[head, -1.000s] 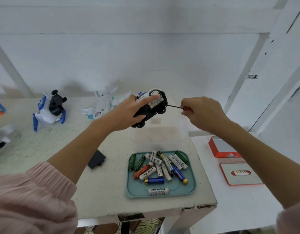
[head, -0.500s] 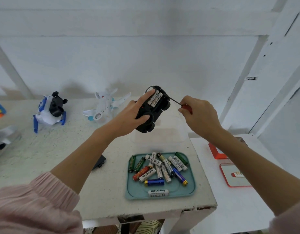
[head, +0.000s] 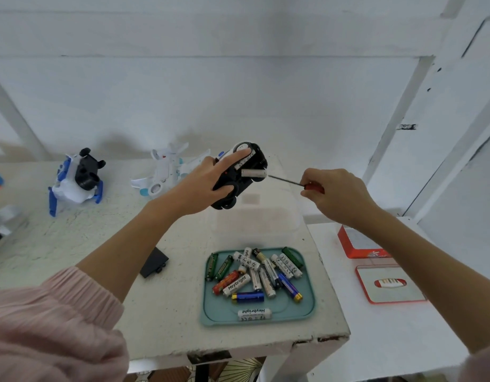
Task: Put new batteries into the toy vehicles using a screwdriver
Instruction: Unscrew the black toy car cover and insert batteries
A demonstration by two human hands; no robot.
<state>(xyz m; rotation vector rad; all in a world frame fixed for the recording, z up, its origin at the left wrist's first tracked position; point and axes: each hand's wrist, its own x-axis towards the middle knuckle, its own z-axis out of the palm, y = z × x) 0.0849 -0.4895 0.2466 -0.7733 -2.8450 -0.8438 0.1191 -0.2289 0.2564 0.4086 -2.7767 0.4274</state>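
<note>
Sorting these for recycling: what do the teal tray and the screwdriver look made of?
The teal tray looks like matte moulded plastic, judging by its rounded rim and even colour. The screwdriver has a thin dark shaft, probably metal, and a glossy red handle, likely plastic.

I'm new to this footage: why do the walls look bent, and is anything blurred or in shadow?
Head view: the wide-angle lens bows the wall lines; soft, even light casts faint shadows behind the toy plane; the battery leaving the toy car looks slightly smeared; tray labels stay readable.
</note>
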